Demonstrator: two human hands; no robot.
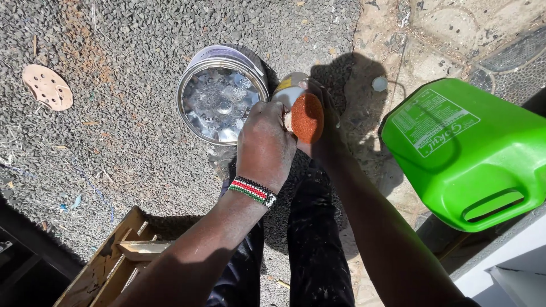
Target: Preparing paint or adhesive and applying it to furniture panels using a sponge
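A small white and yellow container (289, 90) is gripped between both hands just beside the rim of an open metal tin (220, 96), which stands on the gravel ground (131, 131) and appears to hold a shiny liquid. The left hand (264, 145), with a beaded bracelet (253, 190) at the wrist, is closed over the container from above, probably to steady it. The right hand (318, 128) is closed from the far side, and an orange disc (307, 117), perhaps a sanding pad, is pressed against its palm. A green plastic jerrycan (472, 150) lies on its side nearby, a worn sanding disc (48, 86) lies well apart, and a wooden frame (114, 264) rests near the legs.
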